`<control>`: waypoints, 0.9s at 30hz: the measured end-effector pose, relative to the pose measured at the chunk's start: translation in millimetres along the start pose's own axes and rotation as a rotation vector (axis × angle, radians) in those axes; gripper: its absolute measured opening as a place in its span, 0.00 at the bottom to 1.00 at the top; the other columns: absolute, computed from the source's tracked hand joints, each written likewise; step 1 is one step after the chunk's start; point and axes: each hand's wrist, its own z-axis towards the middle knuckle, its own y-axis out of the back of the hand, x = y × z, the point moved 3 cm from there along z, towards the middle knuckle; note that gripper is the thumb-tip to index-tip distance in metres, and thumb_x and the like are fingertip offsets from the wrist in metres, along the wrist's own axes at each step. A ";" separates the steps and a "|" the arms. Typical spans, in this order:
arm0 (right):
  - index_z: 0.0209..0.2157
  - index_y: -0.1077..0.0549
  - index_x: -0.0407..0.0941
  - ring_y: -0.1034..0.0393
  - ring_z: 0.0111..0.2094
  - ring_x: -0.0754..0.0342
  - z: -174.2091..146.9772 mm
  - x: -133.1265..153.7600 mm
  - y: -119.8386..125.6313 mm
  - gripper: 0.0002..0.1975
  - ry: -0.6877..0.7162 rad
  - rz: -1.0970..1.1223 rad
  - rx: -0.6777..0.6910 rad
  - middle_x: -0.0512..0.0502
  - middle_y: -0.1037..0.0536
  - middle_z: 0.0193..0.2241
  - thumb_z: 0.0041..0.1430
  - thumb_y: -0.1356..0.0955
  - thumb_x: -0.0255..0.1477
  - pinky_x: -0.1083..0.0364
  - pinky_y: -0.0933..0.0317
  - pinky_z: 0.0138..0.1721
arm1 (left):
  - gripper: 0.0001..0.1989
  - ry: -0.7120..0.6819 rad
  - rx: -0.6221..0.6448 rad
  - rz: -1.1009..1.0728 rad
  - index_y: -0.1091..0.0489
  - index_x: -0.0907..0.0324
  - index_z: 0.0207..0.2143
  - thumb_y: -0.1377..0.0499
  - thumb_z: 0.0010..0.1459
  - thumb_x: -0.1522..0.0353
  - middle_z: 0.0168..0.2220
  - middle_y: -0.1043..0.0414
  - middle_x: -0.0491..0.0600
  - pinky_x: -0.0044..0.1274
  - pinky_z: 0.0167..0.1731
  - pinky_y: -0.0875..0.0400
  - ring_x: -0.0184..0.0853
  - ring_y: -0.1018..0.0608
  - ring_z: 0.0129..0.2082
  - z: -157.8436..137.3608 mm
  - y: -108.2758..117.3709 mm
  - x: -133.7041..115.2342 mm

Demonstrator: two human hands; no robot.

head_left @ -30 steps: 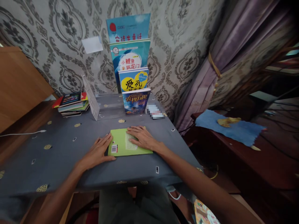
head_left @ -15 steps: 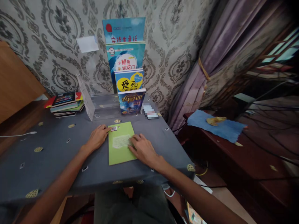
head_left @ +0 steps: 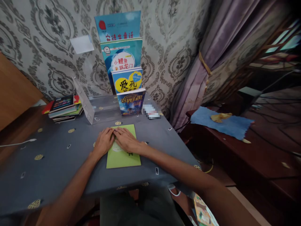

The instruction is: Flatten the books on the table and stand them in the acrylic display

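Observation:
A green book lies flat on the cloth-covered table. My left hand rests at its upper left edge, fingers stretched forward over the corner. On the upper part of the cover lies my right hand, palm down with fingers extended; its fingertips come close to those of my left hand. Neither hand grips anything. Between them they hide much of the book's upper half and its pale text panel. Just beyond stands a clear stepped rack with several books upright in it, the front one a dark blue book.
Several books are stacked left of the rack. A white cable crosses the table's left side. A blurred packet sits right of the rack. Beyond the table's right edge, a blue cloth covers part of a dark red cabinet.
My right hand has slid left and up across the green book, from its right edge to near my left hand. My left hand has shifted slightly right, onto the corner.

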 end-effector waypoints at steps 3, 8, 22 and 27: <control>0.63 0.38 0.36 0.46 0.68 0.42 8.9 -0.8 -11.2 0.24 -0.015 0.055 0.034 0.31 0.35 0.65 0.70 0.39 0.31 0.39 0.53 0.68 | 0.16 -0.012 -0.018 -0.020 0.29 0.62 0.51 0.52 0.68 0.70 0.50 0.26 0.57 0.36 0.52 0.30 0.45 0.25 0.49 -0.6 -1.5 1.4; 0.63 0.37 0.39 0.47 0.69 0.41 1.1 -13.8 -8.1 0.23 -0.038 0.092 0.027 0.31 0.37 0.66 0.70 0.37 0.32 0.33 0.57 0.68 | 0.15 -0.035 -0.069 -0.012 0.29 0.61 0.49 0.52 0.68 0.71 0.49 0.26 0.57 0.39 0.51 0.29 0.46 0.25 0.49 -0.8 -3.8 1.8; 0.55 0.28 0.41 0.35 0.62 0.42 -31.3 -65.9 11.2 0.17 -0.206 0.056 -0.114 0.33 0.28 0.61 0.67 0.36 0.29 0.36 0.51 0.63 | 0.15 -0.056 -0.160 -0.061 0.29 0.59 0.50 0.51 0.68 0.69 0.53 0.27 0.57 0.41 0.52 0.29 0.45 0.25 0.50 -3.5 -12.4 10.5; 0.55 0.27 0.42 0.34 0.62 0.42 -30.3 -68.8 10.3 0.17 -0.213 0.108 -0.126 0.34 0.27 0.60 0.66 0.35 0.28 0.36 0.50 0.63 | 0.15 -0.056 -0.154 -0.080 0.29 0.60 0.51 0.51 0.68 0.69 0.55 0.27 0.58 0.42 0.55 0.29 0.45 0.26 0.53 -4.5 -14.1 12.0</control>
